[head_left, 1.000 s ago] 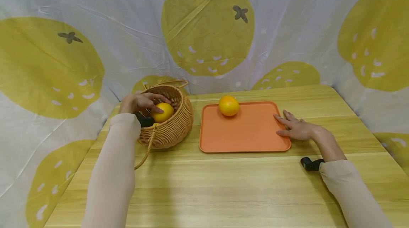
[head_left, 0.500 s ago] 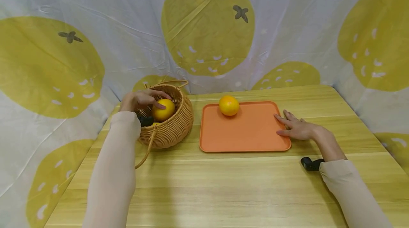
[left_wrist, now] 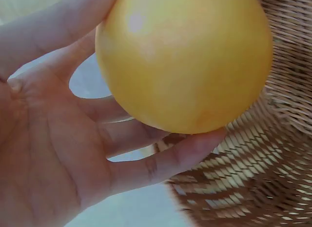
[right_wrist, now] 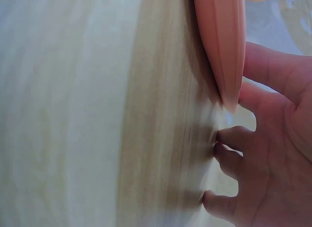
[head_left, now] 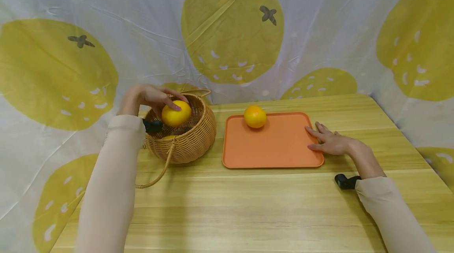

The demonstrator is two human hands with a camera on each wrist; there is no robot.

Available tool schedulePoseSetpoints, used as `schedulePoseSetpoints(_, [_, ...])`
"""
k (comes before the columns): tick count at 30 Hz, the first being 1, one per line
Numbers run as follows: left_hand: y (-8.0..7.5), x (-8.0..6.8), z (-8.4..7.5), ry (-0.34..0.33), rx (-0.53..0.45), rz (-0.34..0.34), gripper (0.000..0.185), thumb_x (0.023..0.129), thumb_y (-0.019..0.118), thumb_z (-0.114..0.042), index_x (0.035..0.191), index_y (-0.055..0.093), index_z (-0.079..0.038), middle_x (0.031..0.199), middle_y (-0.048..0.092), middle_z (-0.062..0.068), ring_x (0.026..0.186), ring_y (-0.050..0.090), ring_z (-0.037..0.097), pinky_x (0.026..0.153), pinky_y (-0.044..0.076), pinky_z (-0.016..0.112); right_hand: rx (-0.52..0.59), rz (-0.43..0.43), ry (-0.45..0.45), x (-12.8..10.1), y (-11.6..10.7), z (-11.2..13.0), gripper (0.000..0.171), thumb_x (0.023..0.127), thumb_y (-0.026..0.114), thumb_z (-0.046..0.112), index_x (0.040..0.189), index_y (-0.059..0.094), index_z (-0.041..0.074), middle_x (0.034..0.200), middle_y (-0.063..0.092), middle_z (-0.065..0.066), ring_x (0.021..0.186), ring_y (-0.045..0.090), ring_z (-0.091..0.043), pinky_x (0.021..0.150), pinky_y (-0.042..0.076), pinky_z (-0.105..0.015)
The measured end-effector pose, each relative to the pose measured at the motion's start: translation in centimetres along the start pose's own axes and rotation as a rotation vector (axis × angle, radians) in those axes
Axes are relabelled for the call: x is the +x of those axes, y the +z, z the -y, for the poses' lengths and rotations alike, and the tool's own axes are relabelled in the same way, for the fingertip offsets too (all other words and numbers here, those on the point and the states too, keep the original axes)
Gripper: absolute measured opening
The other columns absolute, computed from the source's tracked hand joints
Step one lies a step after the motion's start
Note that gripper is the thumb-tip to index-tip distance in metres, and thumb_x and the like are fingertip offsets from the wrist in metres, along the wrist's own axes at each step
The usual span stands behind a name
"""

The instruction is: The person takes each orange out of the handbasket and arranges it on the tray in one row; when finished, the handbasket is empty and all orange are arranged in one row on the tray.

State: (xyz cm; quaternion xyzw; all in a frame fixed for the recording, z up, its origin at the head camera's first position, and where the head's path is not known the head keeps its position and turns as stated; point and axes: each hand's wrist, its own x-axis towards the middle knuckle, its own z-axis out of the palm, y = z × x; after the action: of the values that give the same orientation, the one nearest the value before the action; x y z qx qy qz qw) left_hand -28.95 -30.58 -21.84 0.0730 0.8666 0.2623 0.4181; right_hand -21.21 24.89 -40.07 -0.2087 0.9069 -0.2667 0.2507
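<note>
My left hand (head_left: 155, 97) grips an orange (head_left: 176, 114) between thumb and fingers, over the mouth of a wicker basket (head_left: 195, 142). The left wrist view shows the yellow-orange fruit (left_wrist: 185, 61) large, its underside against the fingertips and the woven basket wall (left_wrist: 292, 51) behind it. Inside the basket, a sliver of another yellow fruit (head_left: 169, 137) shows at the front rim. A second whole orange (head_left: 254, 116) sits at the far edge of an orange tray (head_left: 269, 146). My right hand (head_left: 333, 143) rests with spread fingers at the tray's right edge, thumb and a finger touching its rim.
The basket's rope-like handle (head_left: 164, 170) hangs down its front onto the wooden table (head_left: 248, 205). Another handle (head_left: 202, 92) stands at the back. A fruit-printed cloth (head_left: 149, 20) hangs behind the table. A black wrist device (head_left: 345, 182) shows at my right cuff.
My left hand has lifted the orange up and slightly left out of the basket's depth. The right hand, the tray and the orange on it have stayed in place.
</note>
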Motion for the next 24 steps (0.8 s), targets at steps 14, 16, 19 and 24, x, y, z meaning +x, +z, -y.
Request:
schedulePoseSetpoints(14, [1.1, -0.8, -5.0, 0.348, -0.039, -0.437, 0.058, 0.102, 0.066, -0.025, 0.156, 0.047, -0.021, 0.152, 0.045, 0.018, 0.125, 0.053, 0.029, 0.088, 0.058, 0.036, -0.002, -0.006, -0.007, 0.0, 0.0, -0.1, 0.086, 0.105, 0.057, 0.041, 0.164, 0.013, -0.004, 0.164, -0.011, -0.041, 0.152, -0.011, -0.059, 0.115, -0.005, -0.08])
schedulePoseSetpoints(16, [1.8, -0.2, -5.8, 0.356, -0.085, -0.495, 0.058, 0.101, 0.067, -0.024, 0.155, 0.048, -0.021, 0.15, 0.045, 0.019, 0.121, 0.054, 0.027, 0.086, 0.058, 0.034, -0.005, -0.005, -0.007, 0.1, 0.0, -0.1, 0.086, 0.105, 0.057, 0.042, 0.164, 0.013, -0.004, 0.165, -0.011, -0.04, 0.152, -0.011, -0.059, 0.115, -0.005, -0.08])
schedulePoseSetpoints(19, [2.8, 0.7, -7.2, 0.339, -0.147, -0.562, 0.057, 0.1, 0.069, -0.024, 0.154, 0.05, -0.022, 0.148, 0.046, 0.021, 0.113, 0.057, 0.027, 0.086, 0.059, 0.037, -0.008, -0.003, -0.006, 0.1, 0.0, -0.1, 0.087, 0.105, 0.057, 0.042, 0.164, 0.013, -0.003, 0.165, -0.011, -0.04, 0.153, -0.011, -0.059, 0.115, -0.005, -0.08])
schedulePoseSetpoints(24, [4.8, 1.9, -9.7, 0.308, -0.261, -0.648, 0.056, 0.1, 0.07, -0.025, 0.153, 0.052, -0.024, 0.139, 0.049, 0.023, 0.108, 0.061, 0.029, 0.093, 0.058, 0.045, -0.012, -0.004, -0.006, 0.0, -0.1, -0.2, 0.087, 0.105, 0.057, 0.043, 0.164, 0.013, -0.003, 0.165, -0.011, -0.04, 0.152, -0.011, -0.059, 0.115, -0.005, -0.08])
